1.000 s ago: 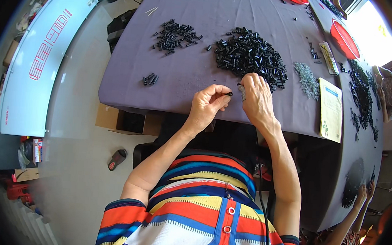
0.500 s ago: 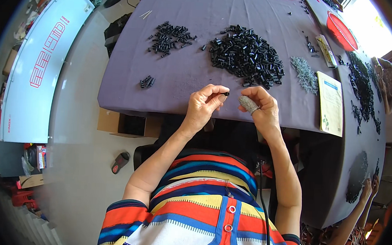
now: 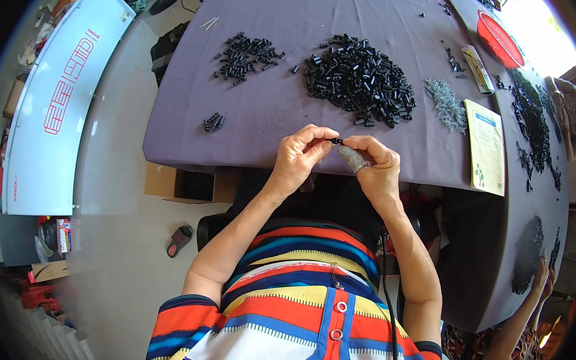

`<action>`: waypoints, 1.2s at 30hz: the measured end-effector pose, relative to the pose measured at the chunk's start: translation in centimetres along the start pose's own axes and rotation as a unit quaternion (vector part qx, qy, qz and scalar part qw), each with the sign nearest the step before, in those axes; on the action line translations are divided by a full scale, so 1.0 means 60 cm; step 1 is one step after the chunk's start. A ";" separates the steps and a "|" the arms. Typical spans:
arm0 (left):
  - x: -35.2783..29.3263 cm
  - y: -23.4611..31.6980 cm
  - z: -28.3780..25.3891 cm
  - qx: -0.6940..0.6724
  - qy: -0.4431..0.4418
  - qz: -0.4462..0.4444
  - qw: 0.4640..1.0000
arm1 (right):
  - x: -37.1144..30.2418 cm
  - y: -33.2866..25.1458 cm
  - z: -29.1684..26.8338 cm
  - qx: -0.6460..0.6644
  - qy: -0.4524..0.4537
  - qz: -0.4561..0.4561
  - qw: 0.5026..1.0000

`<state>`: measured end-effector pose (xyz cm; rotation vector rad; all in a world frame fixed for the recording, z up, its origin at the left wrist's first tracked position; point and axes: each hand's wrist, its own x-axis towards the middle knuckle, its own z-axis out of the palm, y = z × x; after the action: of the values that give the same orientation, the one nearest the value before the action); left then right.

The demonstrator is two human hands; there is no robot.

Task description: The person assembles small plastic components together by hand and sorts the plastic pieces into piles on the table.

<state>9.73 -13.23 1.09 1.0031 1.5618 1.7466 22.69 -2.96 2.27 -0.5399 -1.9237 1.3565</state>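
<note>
My left hand (image 3: 299, 155) pinches a small black tubular part (image 3: 334, 141) between thumb and fingertips, just above the table's near edge. My right hand (image 3: 378, 169) meets it from the other side, its fingertips closed at the part's right end. Whether a second small piece sits in the right fingertips is too small to tell. A grey fabric finger cot (image 3: 352, 159) covers my right thumb. Beyond my hands lies a large heap of black tubular parts (image 3: 360, 79). A looser pile of the same parts (image 3: 248, 57) is farther left, and a little group of them (image 3: 214, 122) lies nearer.
Right of the heap are a pile of small clear-grey pieces (image 3: 445, 105) and a yellowish booklet (image 3: 484, 146). A red basket (image 3: 501, 40) stands at the far right. Another person's hands (image 3: 543, 278) work over dark small parts (image 3: 529, 254). An open cardboard box (image 3: 161, 181) sits below the table.
My right hand has moved left, and its fingertips now meet the black part held in my left hand. The left hand has barely moved.
</note>
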 end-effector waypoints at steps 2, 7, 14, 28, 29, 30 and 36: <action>0.000 0.000 -0.001 0.008 -0.003 0.005 1.000 | 0.000 -0.014 0.000 -0.053 -0.015 -0.024 0.998; 0.001 0.006 -0.004 0.000 -0.020 -0.004 1.000 | 0.000 -0.015 -0.002 -0.060 -0.023 -0.011 0.998; -0.003 0.003 0.013 -0.218 0.023 -0.075 0.973 | -0.002 -0.014 -0.006 -0.055 -0.025 -0.020 0.998; -0.008 -0.008 0.025 -0.271 0.032 -0.060 0.960 | 0.003 -0.022 -0.012 -0.187 -0.020 -0.204 0.961; -0.009 -0.009 0.025 -0.271 0.033 -0.061 0.960 | 0.004 -0.025 -0.014 -0.217 -0.030 -0.243 0.945; -0.009 -0.011 0.025 -0.256 0.037 -0.058 0.964 | 0.005 -0.022 -0.015 -0.216 -0.030 -0.243 0.945; -0.014 0.001 0.041 -0.216 0.078 -0.068 0.971 | 0.001 -0.016 -0.015 -0.258 -0.047 -0.263 0.929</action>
<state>12.23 -12.57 1.09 0.5449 1.2250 1.9869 23.38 -2.68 3.36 -0.1665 -2.2957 0.5425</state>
